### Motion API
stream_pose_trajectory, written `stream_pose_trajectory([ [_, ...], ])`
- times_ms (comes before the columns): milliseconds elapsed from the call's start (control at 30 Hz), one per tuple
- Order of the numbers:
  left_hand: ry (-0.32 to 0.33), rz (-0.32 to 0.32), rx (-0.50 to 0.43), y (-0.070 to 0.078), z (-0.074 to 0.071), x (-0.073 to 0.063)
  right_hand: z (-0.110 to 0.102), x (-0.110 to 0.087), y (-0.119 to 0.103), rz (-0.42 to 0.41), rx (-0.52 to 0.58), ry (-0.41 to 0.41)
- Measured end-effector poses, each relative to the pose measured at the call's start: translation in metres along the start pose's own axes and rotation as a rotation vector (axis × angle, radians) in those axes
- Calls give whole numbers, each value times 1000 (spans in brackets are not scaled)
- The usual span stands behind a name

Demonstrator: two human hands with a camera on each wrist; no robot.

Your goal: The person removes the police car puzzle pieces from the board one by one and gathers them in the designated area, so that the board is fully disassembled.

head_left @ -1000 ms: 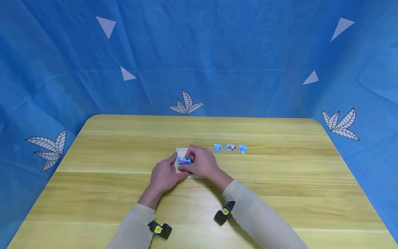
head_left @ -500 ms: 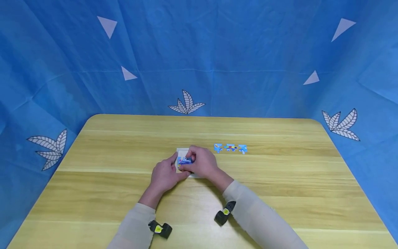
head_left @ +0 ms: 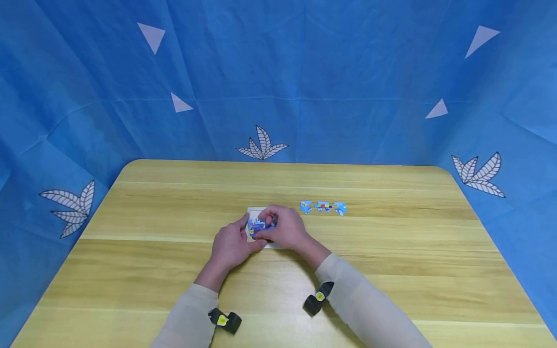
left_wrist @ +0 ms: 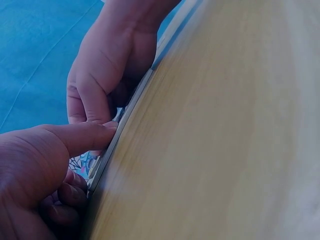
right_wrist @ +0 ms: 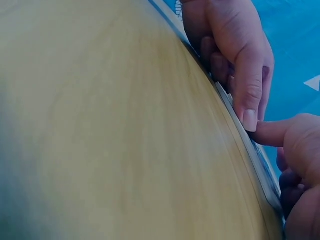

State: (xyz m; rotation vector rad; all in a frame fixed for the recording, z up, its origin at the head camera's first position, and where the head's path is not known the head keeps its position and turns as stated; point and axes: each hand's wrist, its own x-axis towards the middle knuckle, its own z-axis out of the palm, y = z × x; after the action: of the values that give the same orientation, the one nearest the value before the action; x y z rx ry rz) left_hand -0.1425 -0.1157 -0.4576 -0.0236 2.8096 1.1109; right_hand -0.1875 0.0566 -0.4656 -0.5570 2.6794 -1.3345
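A small white puzzle frame lies mid-table in the head view, with blue printed pieces inside its lower left part. My left hand grips the frame at its left and front edges, thumb along the front. Over the right half of the frame is my right hand, its thumb and curled index finger pinching a blue puzzle piece that they mostly hide. Both wrist views see the frame nearly edge-on, the left hand and right hand close together there.
Three loose blue puzzle pieces lie in a row on the wooden table, just beyond and right of the frame. A blue cloth with white shapes hangs behind the table and along its sides.
My right hand has shifted slightly to the right over the frame, uncovering more of the printed pieces at its left. My left hand keeps its hold in the same place.
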Motion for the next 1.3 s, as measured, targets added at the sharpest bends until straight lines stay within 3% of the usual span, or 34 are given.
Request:
stream_pose_trajectory([
  [233, -2, 2, 13, 1, -1, 0, -4, 1, 3, -24, -2, 0],
  [500, 5, 28, 8, -1, -2, 0, -6, 2, -1, -87, -132, -67],
  [933, 0, 14, 9, 0, -3, -1, -7, 3, -5, -38, -139, -104],
  [1300, 3, 29, 8, 0, -3, -1, -10, 5, -6, -61, -171, -154],
])
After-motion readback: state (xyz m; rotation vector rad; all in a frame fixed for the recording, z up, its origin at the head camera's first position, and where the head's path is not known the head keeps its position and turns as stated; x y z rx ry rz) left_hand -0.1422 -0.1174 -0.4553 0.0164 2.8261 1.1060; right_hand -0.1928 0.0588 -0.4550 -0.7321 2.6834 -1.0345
